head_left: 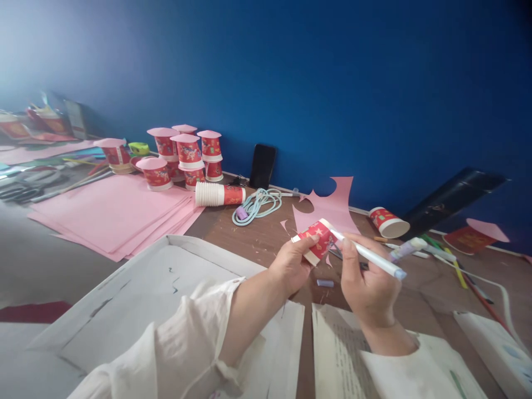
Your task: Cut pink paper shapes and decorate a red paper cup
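Note:
My left hand (291, 267) grips a small red paper cup (315, 237) tilted on its side, with the thumb pressed on its printed wall. In my right hand (366, 291) is a pale marker pen (380, 262), held like a writing tool. Its tip is at the cup's right edge; whether it touches cannot be made out. On the table below the cup lies a small lilac pen cap (325, 283). Behind the cup is a pink paper sheet (332, 202) with round pieces cut out of it.
Red cups topped with pink paper discs (189, 149) stand at the back left, some stacked. Nearby lie nested cups (220, 194), a coiled cord (260, 206), a phone (262, 166) and pink sheets (112, 213). Another cup (388, 223) and several pens (460, 271) lie to the right.

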Demonstrator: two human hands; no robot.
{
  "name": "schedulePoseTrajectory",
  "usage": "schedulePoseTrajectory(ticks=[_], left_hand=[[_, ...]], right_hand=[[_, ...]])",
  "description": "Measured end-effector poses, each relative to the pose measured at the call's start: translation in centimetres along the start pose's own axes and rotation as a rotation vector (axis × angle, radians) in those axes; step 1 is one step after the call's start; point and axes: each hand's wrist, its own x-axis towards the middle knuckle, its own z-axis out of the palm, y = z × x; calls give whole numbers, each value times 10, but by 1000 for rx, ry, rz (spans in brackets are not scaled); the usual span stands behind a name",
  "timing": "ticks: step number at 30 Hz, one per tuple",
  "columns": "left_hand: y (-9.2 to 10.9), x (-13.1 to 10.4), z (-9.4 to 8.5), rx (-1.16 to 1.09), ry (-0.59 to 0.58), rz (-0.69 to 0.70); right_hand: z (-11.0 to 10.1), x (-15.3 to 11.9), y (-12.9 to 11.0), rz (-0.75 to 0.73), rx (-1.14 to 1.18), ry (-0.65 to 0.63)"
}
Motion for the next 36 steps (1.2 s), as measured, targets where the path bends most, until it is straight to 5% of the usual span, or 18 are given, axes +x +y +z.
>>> schedulePoseTrajectory(ticks=[36], left_hand=[[3,5,-6,-41,6,2]], right_hand=[[0,0,1,-34,-25,-12]])
